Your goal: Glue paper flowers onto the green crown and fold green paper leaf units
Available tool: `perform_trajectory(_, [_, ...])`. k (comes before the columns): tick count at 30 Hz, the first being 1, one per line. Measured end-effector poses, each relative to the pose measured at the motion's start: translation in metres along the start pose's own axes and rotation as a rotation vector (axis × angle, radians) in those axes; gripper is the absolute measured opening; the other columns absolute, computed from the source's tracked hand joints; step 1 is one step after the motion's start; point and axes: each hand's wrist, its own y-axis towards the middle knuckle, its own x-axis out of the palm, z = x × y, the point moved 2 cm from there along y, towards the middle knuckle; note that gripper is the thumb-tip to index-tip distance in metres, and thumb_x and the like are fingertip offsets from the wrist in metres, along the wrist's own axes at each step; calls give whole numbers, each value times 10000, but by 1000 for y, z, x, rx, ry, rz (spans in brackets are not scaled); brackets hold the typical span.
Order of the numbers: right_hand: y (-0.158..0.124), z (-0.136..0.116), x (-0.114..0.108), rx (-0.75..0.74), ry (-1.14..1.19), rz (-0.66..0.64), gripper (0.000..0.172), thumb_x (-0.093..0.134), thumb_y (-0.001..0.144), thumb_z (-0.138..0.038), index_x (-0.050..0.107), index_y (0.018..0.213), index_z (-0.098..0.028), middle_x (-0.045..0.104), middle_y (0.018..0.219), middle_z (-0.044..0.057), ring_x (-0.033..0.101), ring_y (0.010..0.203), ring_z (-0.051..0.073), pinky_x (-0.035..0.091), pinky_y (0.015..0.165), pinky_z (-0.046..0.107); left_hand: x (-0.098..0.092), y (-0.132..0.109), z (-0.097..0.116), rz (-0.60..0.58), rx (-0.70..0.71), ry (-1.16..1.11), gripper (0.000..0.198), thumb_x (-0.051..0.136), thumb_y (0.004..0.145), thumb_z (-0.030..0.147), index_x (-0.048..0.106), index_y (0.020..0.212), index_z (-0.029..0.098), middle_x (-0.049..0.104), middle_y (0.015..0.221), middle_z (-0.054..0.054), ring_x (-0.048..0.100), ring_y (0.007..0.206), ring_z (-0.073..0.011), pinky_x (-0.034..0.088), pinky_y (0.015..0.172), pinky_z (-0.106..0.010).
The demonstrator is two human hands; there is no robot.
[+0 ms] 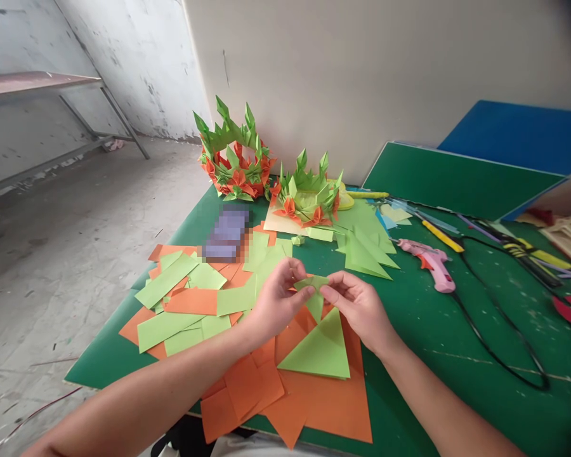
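Observation:
Between my two hands is a small green folded paper, its point hanging downward. My left hand pinches its left corner between thumb and fingers. On the other side my right hand pinches the right corner the same way. Just below lies a larger green paper triangle on top of orange paper sheets. Left of my hands, green paper strips and orange pieces overlap in a loose pile. Behind my hands sits a tiny folded green paper piece.
Two green and orange paper crowns stand at the back. A blurred phone-like rectangle lies left. On the right are a pink glue gun with its black cord, a yellow cutter and green paper sheets. The green table ends at left.

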Motion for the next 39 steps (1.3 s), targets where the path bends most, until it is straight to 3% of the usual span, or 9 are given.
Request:
perform_trajectory(5, [-1, -4, -1, -63, -58, 41, 257, 711, 781, -449, 635, 784, -203, 600, 704, 4, 533, 649, 146, 436, 611, 278, 1, -1, -2, -17, 52, 114, 117, 631, 810, 210, 630, 696, 184, 579, 750, -21, 549, 735, -138, 444, 675, -270])
perform_trajectory(13, [-2, -7, -2, -84, -74, 51, 228, 706, 793, -424, 628, 789, -210, 617, 728, 10, 556, 671, 153, 460, 632, 286, -1, -3, 2, -27, 214, 374, 230, 558, 839, 153, 768, 798, 236, 677, 911, -64, 623, 796, -165, 488, 711, -302])
perform_trajectory(15, [-1, -7, -2, -93, -33, 45, 216, 709, 798, -410, 620, 860, -222, 616, 762, 7, 568, 702, 151, 473, 652, 279, 0, -2, 5, -22, 151, 316, 186, 587, 834, 177, 766, 858, 223, 692, 899, -65, 630, 814, -169, 499, 723, -300])
perform_trajectory(18, [-1, -5, -3, -145, 38, 41, 289, 706, 813, -392, 545, 1016, -264, 600, 806, -7, 571, 740, 149, 486, 693, 280, -1, 1, 5, 30, -53, 99, 135, 672, 799, 250, 751, 897, 202, 718, 950, -64, 641, 874, -177, 514, 787, -310])
perform_trajectory(22, [-4, -5, -3, -321, -53, -10, 350, 756, 765, -390, 518, 989, -264, 566, 889, 6, 560, 819, 166, 488, 776, 313, -6, 3, 1, 111, -241, -138, 249, 759, 733, 322, 744, 947, 194, 721, 1022, -55, 630, 863, -149, 518, 821, -308])
perform_trajectory(25, [-8, -7, -2, -426, -225, -10, 360, 789, 734, -352, 535, 969, -255, 559, 931, 18, 547, 841, 172, 480, 788, 317, -9, 3, -2, 130, -278, -210, 292, 786, 710, 332, 742, 962, 191, 717, 970, -43, 618, 799, -114, 515, 813, -286])
perform_trajectory(30, [-11, -15, 1, -563, -460, 70, 159, 682, 840, -224, 530, 880, -245, 559, 860, 10, 564, 838, 169, 469, 765, 303, -9, 3, -3, 149, -302, -251, 292, 804, 693, 328, 743, 937, 179, 712, 1007, -52, 622, 793, -105, 513, 789, -263])
perform_trajectory(35, [-10, -22, 3, -677, -548, 93, 152, 644, 852, -164, 515, 850, -243, 564, 850, 9, 577, 841, 170, 467, 766, 303, -8, 2, -4, 117, -325, -267, 307, 800, 701, 318, 738, 962, 170, 717, 1040, -66, 643, 778, -108, 527, 827, -290])
perform_trajectory(39, [-9, -20, 2, -681, -563, 96, 154, 632, 849, -152, 507, 853, -241, 542, 842, 7, 567, 841, 171, 462, 756, 301, -7, 2, -3, 98, -335, -257, 343, 811, 689, 298, 735, 999, 171, 725, 1006, -66, 652, 810, -122, 530, 851, -301])
